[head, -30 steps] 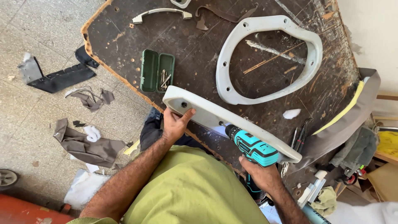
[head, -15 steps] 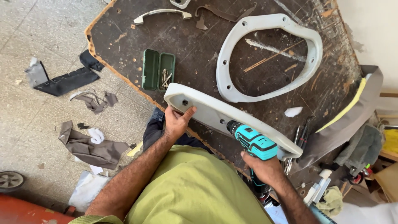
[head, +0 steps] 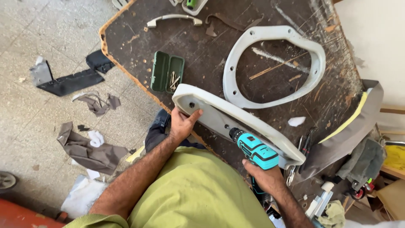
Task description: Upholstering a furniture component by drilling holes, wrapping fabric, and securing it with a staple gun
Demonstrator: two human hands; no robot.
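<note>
My left hand (head: 183,124) grips the left end of a long off-white plastic panel (head: 211,110) that stands on edge at the near side of the dark wooden table (head: 139,46). My right hand (head: 263,177) holds a teal cordless drill (head: 254,147) by its handle. The drill's nose is pressed against the panel's near face, about mid-length. Behind the panel lies an off-white ring-shaped plastic frame (head: 236,90), flat on the table.
An open green case (head: 168,72) with bits sits left of the ring frame. An off-white handle (head: 174,18) lies at the table's far side. Fabric scraps (head: 90,150) and black pieces (head: 69,82) litter the tiled floor at left. Grey upholstery and clutter crowd the right.
The view has shifted slightly. Both hands, the panel and the drill stay in the same hold against each other.
</note>
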